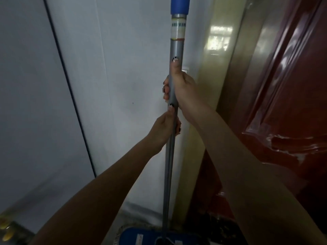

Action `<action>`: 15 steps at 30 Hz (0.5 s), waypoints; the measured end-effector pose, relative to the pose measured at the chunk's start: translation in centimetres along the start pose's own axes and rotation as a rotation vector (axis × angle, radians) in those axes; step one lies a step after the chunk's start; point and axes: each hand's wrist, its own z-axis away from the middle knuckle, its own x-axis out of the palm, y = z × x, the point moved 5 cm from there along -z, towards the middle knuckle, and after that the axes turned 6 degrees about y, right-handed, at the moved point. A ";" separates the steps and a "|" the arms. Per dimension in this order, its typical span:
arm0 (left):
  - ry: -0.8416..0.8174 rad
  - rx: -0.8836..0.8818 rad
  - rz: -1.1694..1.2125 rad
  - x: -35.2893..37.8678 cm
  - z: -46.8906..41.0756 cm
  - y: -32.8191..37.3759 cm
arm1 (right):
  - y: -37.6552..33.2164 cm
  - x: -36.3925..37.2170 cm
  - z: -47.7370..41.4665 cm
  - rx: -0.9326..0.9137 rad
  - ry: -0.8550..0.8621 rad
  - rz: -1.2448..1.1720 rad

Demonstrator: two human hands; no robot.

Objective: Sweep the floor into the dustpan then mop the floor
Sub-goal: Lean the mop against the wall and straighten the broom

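Note:
A mop with a grey metal pole (176, 48) and a blue grip at the top stands almost upright in front of me. Its flat blue head (141, 236) with a pale fringe rests on the floor at the bottom of the view, close to the wall. My right hand (178, 85) grips the pole at mid-height, thumb pointing up along it. My left hand (167, 127) grips the pole just below the right one, thumb also laid along the pole. No dustpan or broom is in view.
A white wall (115, 85) with a dark vertical seam fills the left and centre. A cream door frame (212, 76) and a glossy red-brown door (292, 103) stand to the right. A dim object with yellow spots (8, 230) sits at the bottom left.

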 end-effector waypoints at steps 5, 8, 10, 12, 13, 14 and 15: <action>0.002 -0.021 -0.011 -3.3 -3.8 -3.7 | 2.8 4.0 -3.1 -0.025 -0.024 0.018; 0.030 -0.029 0.007 -5.2 -5.7 -5.6 | 4.3 6.3 -5.0 -0.022 -0.050 0.018; 0.045 -0.059 0.013 -6.9 -7.2 -7.2 | 5.4 8.5 -6.5 -0.021 -0.062 0.034; 0.048 -0.077 0.014 -8.6 -8.5 -8.9 | 6.6 10.5 -7.6 -0.013 -0.055 0.048; 0.046 -0.083 0.019 -9.3 -8.9 -9.6 | 7.3 11.4 -8.0 -0.004 -0.052 0.040; 0.044 -0.095 0.029 -9.9 -9.3 -10.4 | 7.9 12.2 -8.4 0.005 -0.054 0.030; 0.049 -0.113 0.043 -10.4 -9.6 -11.2 | 8.6 12.9 -8.7 0.012 -0.064 0.023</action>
